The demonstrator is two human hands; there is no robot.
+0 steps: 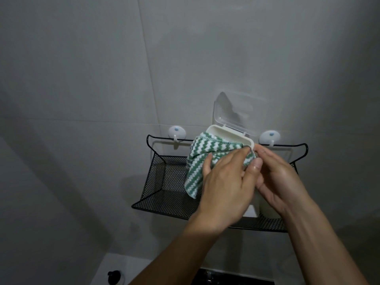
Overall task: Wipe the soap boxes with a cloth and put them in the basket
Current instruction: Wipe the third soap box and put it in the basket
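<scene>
**Soap box wiped above the wire basket**

Soap box (230, 136), a white plastic rectangular case with its clear hinged lid (230, 114) standing open behind it, sits between my two hands, held up in front of the grey tiled wall (102, 68). My left hand (224, 186) presses a green-and-white zigzag-striped cloth (205, 153) against the near side of the box, fingers spread and lying fairly flat over the fabric, thumb out to the left. The cloth drapes over the box rim just beyond my fingertips and hangs down to the left of my left hand. My right hand (275, 177) curls round the right end of the box, thumb up near the corner of the rim, fingers wrapped beneath; the lower part of the box is hidden behind both hands.

Below and behind my grip hangs a black wire-mesh basket (164, 182), hooked on two white round wall hooks (177, 132), one to either side of the box. Under my right wrist, inside the basket, a white object (267, 208) shows partly; I cannot tell what it is.
</scene>
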